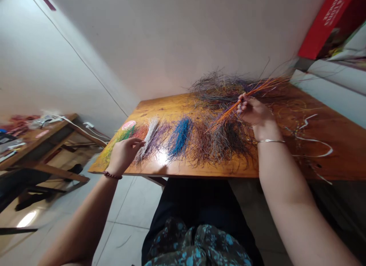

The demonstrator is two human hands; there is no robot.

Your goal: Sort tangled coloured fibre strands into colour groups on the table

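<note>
Pale wall (171, 37) above tiled floor (126, 205).

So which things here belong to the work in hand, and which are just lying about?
Part of the work:
thin orange strands, held in the right fingers
white strand bundle, at the left fingers
bright blue strand bundle
dark tangled strand heap

Apparently just lying about:
red box with white lettering
curled white strip
brown wooden side table

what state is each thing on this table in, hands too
right hand, closed around orange strands
orange strands, gripped, ends jutting out both sides
left hand, fingertips at white bundle, grip unclear
white bundle, lying down, gathered close
blue bundle, lying down, ends splayed
dark heap, loose, tangled
white strip, lying curved
</note>
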